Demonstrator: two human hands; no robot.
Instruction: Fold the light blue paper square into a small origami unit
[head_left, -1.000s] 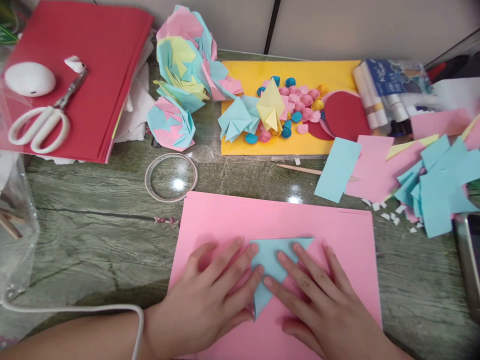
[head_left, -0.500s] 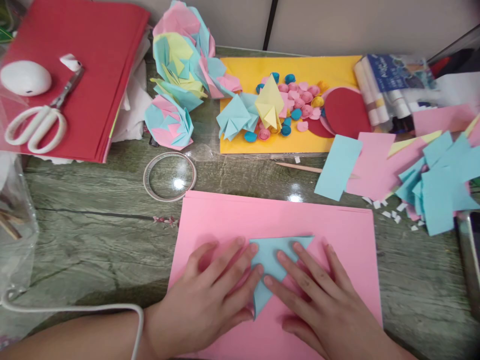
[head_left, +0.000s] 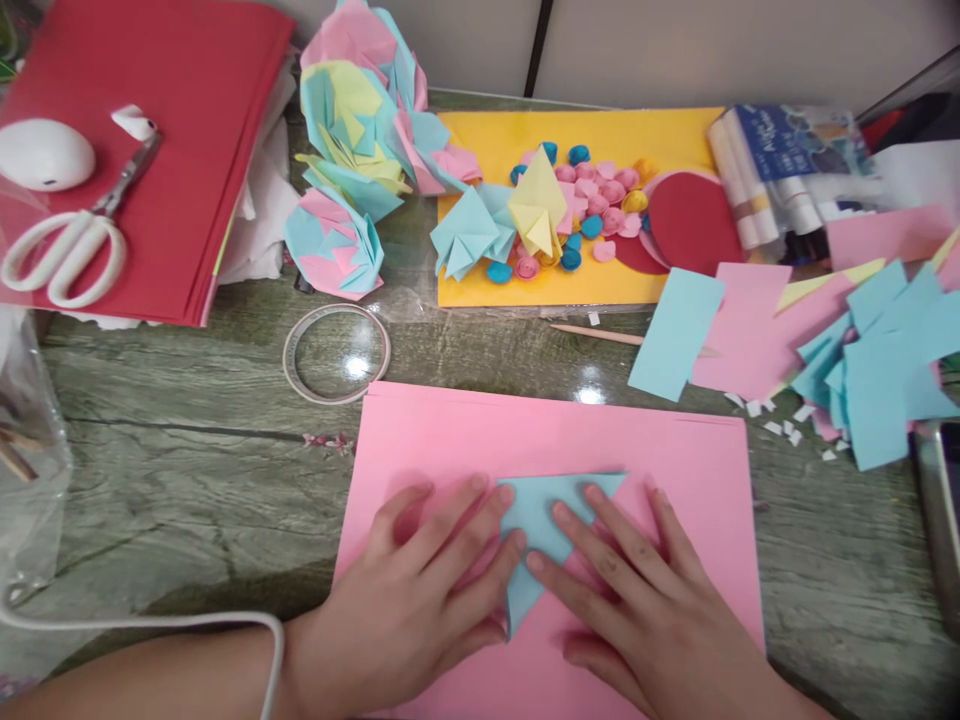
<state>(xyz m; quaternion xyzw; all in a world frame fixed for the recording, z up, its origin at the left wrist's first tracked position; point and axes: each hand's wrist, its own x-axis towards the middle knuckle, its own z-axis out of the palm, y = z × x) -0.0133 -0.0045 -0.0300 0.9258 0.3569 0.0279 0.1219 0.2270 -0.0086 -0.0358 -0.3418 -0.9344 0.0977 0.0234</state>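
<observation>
Both the left hand [head_left: 420,595] and right hand [head_left: 637,615] lie spread flat, fingertips pressing the folded blue paper triangle [head_left: 541,520] onto the pink sheet [head_left: 555,435]. Even pressure along its edges should sharpen the crease.

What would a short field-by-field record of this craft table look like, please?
Left hand: flat, fingertips pressing the blue folded paper
Right hand: flat, fingers on the same paper
Paper shape: triangle, pointing toward the person, lying on the pink sheet
Table: tape ring beyond the pink sheet; scissors on red paper, far left
Far side: paper flowers; yellow sheet with small paper roses
</observation>
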